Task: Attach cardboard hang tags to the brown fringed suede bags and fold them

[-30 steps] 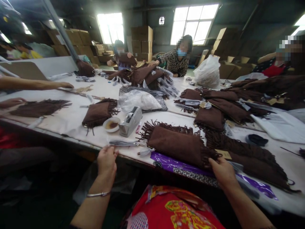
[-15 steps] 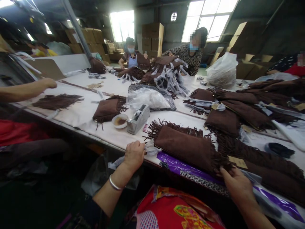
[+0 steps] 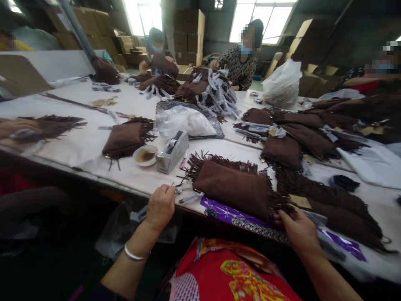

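A brown fringed bag (image 3: 230,184) lies flat at the table's front edge, its fringe pointing away from me and hanging at the right end. My left hand (image 3: 161,207) is closed in a pinch just off the bag's left end, on a plastic-wrapped strap end; a small shiny metal piece shows at the fingertips. Clear plastic wrapping (image 3: 191,196) lies between that hand and the bag. At the right end, my right hand (image 3: 297,228) pinches the bag's corner by its fringe; its fingertips are partly hidden. Under the bag is a purple printed plastic sheet (image 3: 219,211).
A tape dispenser (image 3: 172,152) and a small white dish (image 3: 145,156) stand beyond my left hand. More brown bags (image 3: 282,151) are piled right. A white plastic bag (image 3: 188,121) lies mid-table. At far left a co-worker's hand (image 3: 19,127) touches another fringed piece.
The view has shifted, so the table appears further left and higher. My left hand has pulled slightly away from the bag. The left co-worker's hand has come down onto the fringed piece.
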A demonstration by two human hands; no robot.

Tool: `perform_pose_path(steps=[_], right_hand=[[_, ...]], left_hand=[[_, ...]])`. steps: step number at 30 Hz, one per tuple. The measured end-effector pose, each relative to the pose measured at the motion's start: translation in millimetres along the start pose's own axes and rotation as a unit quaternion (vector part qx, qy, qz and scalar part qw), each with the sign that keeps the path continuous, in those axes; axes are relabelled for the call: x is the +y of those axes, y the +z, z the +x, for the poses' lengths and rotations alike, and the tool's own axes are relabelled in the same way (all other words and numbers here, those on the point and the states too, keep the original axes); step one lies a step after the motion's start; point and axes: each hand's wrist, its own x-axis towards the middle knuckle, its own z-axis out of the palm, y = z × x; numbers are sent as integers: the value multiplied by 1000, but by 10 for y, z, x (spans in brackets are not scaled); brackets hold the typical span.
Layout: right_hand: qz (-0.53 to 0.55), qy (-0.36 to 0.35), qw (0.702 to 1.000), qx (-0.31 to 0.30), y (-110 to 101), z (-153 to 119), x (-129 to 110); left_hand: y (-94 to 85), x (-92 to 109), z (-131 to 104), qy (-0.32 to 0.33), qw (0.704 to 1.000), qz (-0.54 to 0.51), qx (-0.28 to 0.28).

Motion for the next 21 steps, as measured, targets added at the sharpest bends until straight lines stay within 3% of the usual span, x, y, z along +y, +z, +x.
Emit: perform_pose_path(steps=[3,7,9,12,15,18,21], right_hand=[[73,23,997,10,12,-53,-37],[41,-19,998,36,-107,7,-75],[-49,-115,989,81,-218,6,-100],[-214,-330,910,130,-311,-127,-204],[-273,-467,840,26,-168,-362,-374],[-301,-509,800,-101,186,-545,-522],[-346,-529,755,-172,574,-608,-597]], left_hand=[[77,-67,60,12,999,-9,29],[142,-80,161,56,998,-37,14],[129,-47,190,64,997,-28,-13],[81,33,199,64,996,-21,-53],[43,123,185,42,996,-16,-80],[11,203,162,14,992,-2,-122],[-32,262,144,-34,981,-19,-191]])
